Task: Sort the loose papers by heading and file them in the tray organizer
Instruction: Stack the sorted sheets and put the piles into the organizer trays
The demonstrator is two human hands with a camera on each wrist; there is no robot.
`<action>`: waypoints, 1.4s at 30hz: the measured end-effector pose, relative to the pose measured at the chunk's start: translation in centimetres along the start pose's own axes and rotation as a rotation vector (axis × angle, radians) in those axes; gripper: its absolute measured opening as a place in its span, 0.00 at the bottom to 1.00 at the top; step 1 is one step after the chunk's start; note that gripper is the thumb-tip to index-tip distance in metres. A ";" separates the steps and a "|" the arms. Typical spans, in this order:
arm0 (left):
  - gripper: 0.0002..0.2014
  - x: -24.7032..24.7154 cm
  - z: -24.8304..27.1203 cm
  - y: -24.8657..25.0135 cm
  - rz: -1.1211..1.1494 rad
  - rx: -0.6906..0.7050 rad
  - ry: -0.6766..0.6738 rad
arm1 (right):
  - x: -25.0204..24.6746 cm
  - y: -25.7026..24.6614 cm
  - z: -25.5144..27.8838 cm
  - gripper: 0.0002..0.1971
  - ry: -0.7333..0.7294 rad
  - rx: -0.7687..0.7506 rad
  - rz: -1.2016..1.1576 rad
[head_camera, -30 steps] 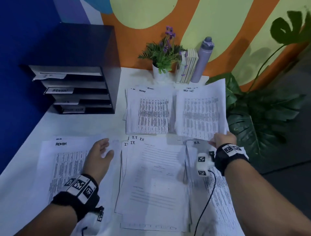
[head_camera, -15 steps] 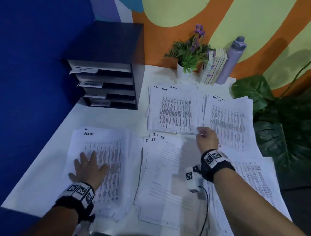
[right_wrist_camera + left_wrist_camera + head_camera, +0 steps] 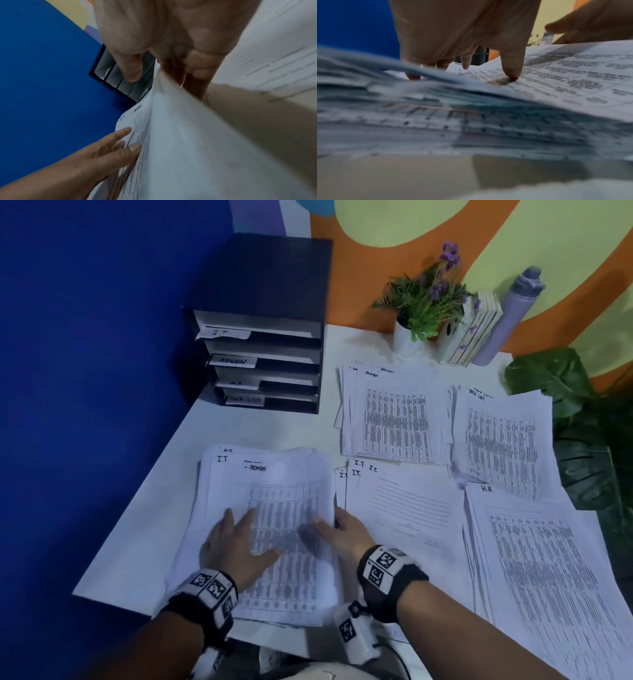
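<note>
On the near-left of the table lies the unsorted stack [image 3: 274, 501]; its top sheet is headed ADMIN and a sheet headed IT [image 3: 222, 459] peeks out beneath. My left hand [image 3: 239, 529] presses flat on the stack with fingers spread [image 3: 511, 75]. My right hand [image 3: 337, 527] pinches the top sheet's right edge, thumb on top and fingers under it [image 3: 193, 75], and lifts that edge. Sorted piles lie to the right: ADMIN [image 3: 394, 419], TASK LIST [image 3: 503, 436], I.T [image 3: 404, 508], H.R [image 3: 541, 559]. The black tray organizer [image 3: 267, 354] stands at the back left, its shelves labelled.
A potted plant [image 3: 424, 299], upright books [image 3: 476, 333] and a grey bottle [image 3: 510, 313] stand against the back wall. Large green leaves [image 3: 582, 440] overhang the table's right side. A blue wall [image 3: 85, 371] closes off the left, and the table's near-left edge [image 3: 113, 546] runs close to the stack.
My right hand left a sheet on the TASK LIST pile, crossed left and took the top sheet's edge. The left hand stayed flat on the stack. The view shifted left.
</note>
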State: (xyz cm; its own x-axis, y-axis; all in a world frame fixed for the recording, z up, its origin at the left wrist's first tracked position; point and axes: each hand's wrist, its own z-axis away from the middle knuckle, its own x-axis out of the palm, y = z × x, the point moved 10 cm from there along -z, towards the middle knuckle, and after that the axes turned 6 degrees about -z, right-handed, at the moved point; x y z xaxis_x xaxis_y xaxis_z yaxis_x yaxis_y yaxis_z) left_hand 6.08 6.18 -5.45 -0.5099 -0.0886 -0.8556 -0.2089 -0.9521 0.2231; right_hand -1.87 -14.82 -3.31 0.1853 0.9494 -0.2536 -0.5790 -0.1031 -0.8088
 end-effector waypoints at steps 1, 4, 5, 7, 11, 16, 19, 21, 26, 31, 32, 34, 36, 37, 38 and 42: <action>0.50 0.4 0.1 0.5 0.015 0.046 -0.018 | -0.5 0.4 -0.1 0.10 0.043 0.012 -0.036; 0.43 0.5 -0.1 1.9 0.145 0.196 0.009 | -2.7 2.1 -0.4 0.02 0.179 0.063 -0.062; 0.41 -0.2 -0.3 1.8 0.202 0.207 0.054 | -3.4 2.3 -0.2 0.05 0.210 0.074 -0.056; 0.37 -2.0 -1.1 0.3 0.296 0.120 0.164 | -4.5 2.9 0.2 0.16 0.259 0.099 -0.051; 0.34 -3.9 -2.2 -3.6 0.357 -0.131 0.175 | -5.4 3.0 1.2 0.08 0.293 0.092 -0.208; 0.17 -4.1 -1.7 -2.7 0.650 -0.049 0.034 | -4.5 3.2 1.2 0.06 0.301 0.063 -0.251; 0.09 -4.1 -1.6 -2.7 0.665 -0.019 0.044 | -4.1 3.5 0.9 0.07 0.310 0.070 -0.281; 0.08 -4.2 -1.6 -2.8 0.555 0.014 0.066 | -3.9 3.8 0.7 0.04 0.311 0.089 -0.284; 0.07 -6.2 -1.3 -3.7 0.598 -0.046 0.252 | -5.8 4.8 -0.2 0.18 0.406 0.090 -0.187; 0.16 -6.4 -1.9 -5.0 0.686 -0.129 0.269 | -7.5 4.6 0.7 0.13 0.483 0.111 -0.312; 0.16 -6.4 -2.0 -4.9 0.699 -0.119 0.265 | -7.5 4.7 0.7 0.05 0.487 0.110 -0.338; 0.15 -6.2 -2.1 -4.3 0.725 -0.076 0.235 | -7.2 4.7 0.8 0.04 0.480 0.124 -0.441; 0.16 -5.5 -2.0 -3.3 0.762 -0.032 0.168 | -6.4 4.5 0.6 0.06 0.450 0.127 -0.544; 0.16 -5.0 -1.9 -2.9 0.777 -0.019 0.135 | -6.0 4.6 0.3 0.07 0.434 0.129 -0.570; 0.16 -4.8 -1.7 -2.4 0.780 -0.007 0.106 | -5.7 4.5 0.2 0.08 0.420 0.126 -0.599; 0.17 -4.7 -1.5 -1.7 0.755 -0.006 0.086 | -5.8 3.8 0.2 0.11 0.409 0.109 -0.561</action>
State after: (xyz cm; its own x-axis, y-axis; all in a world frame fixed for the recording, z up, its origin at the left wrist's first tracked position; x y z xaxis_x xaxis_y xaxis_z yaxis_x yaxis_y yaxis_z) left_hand 10.08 7.77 -2.53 -0.4458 -0.7389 -0.5053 0.1755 -0.6256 0.7601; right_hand -5.35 -20.61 -4.84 0.7508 0.6605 -0.0103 -0.3810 0.4202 -0.8236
